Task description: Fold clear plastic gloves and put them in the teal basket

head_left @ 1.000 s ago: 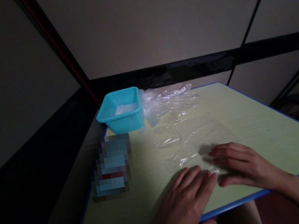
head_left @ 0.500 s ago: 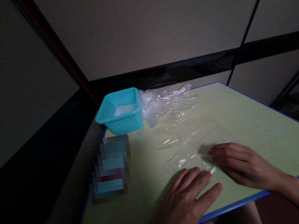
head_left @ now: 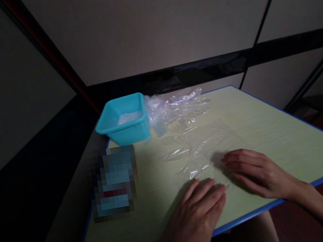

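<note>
A thin clear disposable plastic glove (head_left: 205, 140) lies flat on the table, its finger shapes pointing left. My left hand (head_left: 196, 218) rests at the glove's near side, palm down with fingers stretched out. On the glove's near right part lies my right hand (head_left: 252, 172), its fingers extended side by side and the thumb lower. Neither hand visibly grips anything; what lies under the palms is hidden. Behind the flat glove, more crumpled clear plastic gloves (head_left: 177, 104) are bunched together.
A turquoise plastic basket (head_left: 129, 132) with something white inside stands at the back left. A blurred-out flat object (head_left: 115, 180) lies at the left edge. The pale table (head_left: 293, 148) has a blue rim; panelled walls (head_left: 163, 21) rise behind and to the left.
The view has shifted slightly, moving everything a little left in the picture. The fingers of my left hand have drawn closer together. My right hand stays on the glove.
</note>
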Demonstrator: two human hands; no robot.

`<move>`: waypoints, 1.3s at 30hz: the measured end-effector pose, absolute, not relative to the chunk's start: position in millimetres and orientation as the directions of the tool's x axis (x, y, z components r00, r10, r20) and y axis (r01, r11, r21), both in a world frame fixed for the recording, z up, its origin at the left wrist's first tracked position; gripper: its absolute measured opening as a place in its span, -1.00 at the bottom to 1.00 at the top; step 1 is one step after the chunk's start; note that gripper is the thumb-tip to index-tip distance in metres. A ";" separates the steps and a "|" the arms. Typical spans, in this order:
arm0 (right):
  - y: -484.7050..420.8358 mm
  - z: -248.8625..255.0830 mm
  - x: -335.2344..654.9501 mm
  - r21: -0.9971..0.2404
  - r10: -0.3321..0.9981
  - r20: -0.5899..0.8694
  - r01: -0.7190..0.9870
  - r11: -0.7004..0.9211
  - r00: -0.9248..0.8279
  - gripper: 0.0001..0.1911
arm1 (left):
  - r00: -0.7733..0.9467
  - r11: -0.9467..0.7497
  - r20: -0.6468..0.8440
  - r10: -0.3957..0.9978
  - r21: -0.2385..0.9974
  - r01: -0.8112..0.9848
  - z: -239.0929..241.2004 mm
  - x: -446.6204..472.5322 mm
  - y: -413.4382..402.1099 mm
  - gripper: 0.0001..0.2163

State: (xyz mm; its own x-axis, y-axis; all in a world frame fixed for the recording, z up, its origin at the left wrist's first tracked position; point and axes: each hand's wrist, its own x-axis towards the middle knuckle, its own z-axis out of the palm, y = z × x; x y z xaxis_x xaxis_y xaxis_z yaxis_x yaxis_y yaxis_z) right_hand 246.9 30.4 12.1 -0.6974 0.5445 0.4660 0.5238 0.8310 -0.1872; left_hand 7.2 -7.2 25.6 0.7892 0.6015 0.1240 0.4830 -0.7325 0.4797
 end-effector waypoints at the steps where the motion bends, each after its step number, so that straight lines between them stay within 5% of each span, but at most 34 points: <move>1: 29.8 13.2 246.9 -0.188 0.543 0.457 0.520 0.833 -0.705 -0.71 | 0.786 -0.730 0.129 0.605 0.484 0.482 24.8 7.0 -7.4 -0.35; 6: 27.9 17.1 245.2 -0.162 0.501 0.424 0.481 0.861 -0.754 -0.58 | 0.784 -0.754 0.163 0.599 0.445 0.483 23.9 6.8 -9.5 -0.32; 13: 28.9 12.2 244.1 -0.164 0.516 0.463 0.503 0.849 -0.720 -0.75 | 0.768 -0.778 0.228 0.598 0.393 0.489 24.3 4.6 -13.8 -0.35; 39: 30.5 -0.1 246.8 -0.143 0.622 0.493 0.648 0.748 -0.608 -0.66 | 0.743 -0.789 0.275 0.611 0.292 0.541 23.2 5.9 -11.6 -0.65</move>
State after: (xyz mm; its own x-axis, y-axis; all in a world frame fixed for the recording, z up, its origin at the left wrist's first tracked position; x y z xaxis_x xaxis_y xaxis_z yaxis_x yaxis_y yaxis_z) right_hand 246.8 30.5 -0.1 -0.6083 0.6217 0.4934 0.6483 0.7478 -0.1431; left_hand 5.9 -11.6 23.2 0.7426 0.6108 0.2748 0.5410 -0.7889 0.2916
